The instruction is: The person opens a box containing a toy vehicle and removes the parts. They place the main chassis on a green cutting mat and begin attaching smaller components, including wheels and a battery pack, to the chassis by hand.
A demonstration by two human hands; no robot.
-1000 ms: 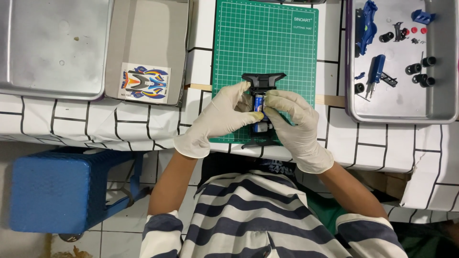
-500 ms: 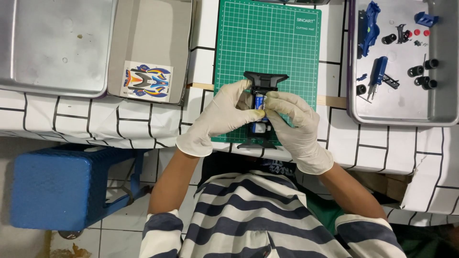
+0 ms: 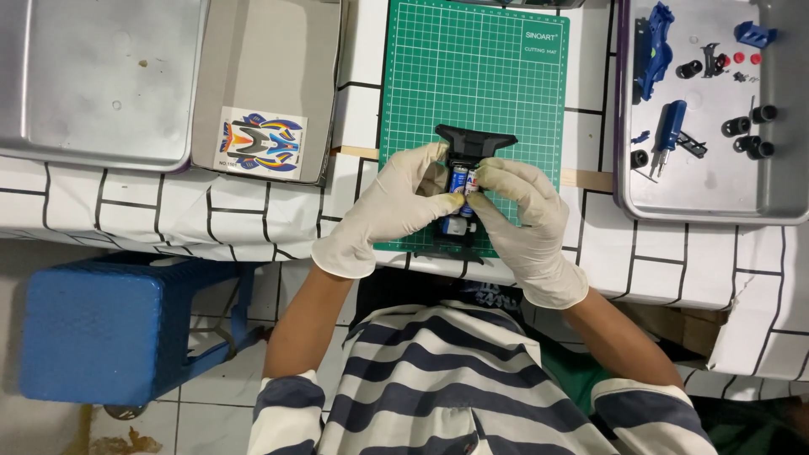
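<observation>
A black toy car chassis rests on the green cutting mat near its front edge. Both my hands wear white gloves. My left hand grips the chassis from the left side. My right hand holds it from the right, and its fingertips pinch a blue and silver battery seated in the chassis. A small white motor part shows at the near end of the chassis, between my palms.
A metal tray at the right holds blue car body pieces, a blue screwdriver, black wheels and small red parts. A sticker sheet lies in a grey tray at the left, beside a large metal tray. A blue stool stands below left.
My fingers have shifted slightly on the battery in the chassis. The chassis stays in the same spot on the mat.
</observation>
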